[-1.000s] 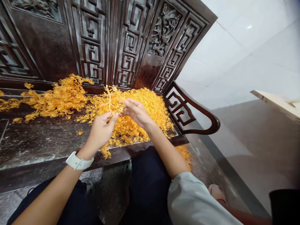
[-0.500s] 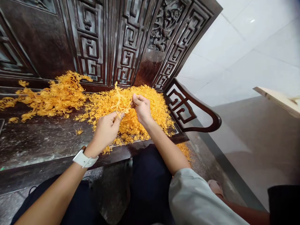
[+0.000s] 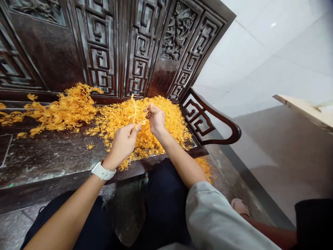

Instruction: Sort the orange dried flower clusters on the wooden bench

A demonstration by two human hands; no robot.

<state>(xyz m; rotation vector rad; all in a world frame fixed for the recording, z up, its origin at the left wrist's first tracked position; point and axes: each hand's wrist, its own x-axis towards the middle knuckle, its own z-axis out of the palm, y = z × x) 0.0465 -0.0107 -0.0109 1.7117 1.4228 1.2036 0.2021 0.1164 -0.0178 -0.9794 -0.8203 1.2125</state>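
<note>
Between my hands is a thin, branching yellow-orange plastic-looking strip (image 3: 135, 110), held over a large heap of small spidery yellow pieces (image 3: 171, 121). My left hand (image 3: 125, 140), with a white-strapped watch (image 3: 103, 171) on its wrist, pinches the lower end of the strip. On the other side, my right hand (image 3: 156, 119) has its thumb and fingers closed on thin strands at the strip's right side. Fine detail at the fingertips is too small to make out. A second, looser pile of yellow pieces (image 3: 65, 109) lies to the left on the bench.
Both piles rest on a dark wooden bench seat (image 3: 62, 152) with a carved lattice back (image 3: 140, 45) and a curved armrest (image 3: 231, 135). More yellow pieces (image 3: 205, 168) lie on the floor. A person's foot (image 3: 239, 207) shows at lower right, and a pale board (image 3: 301, 107) juts in.
The view has shifted slightly. My hands have come a little closer together, still pinching the yellow strip above the heap.
</note>
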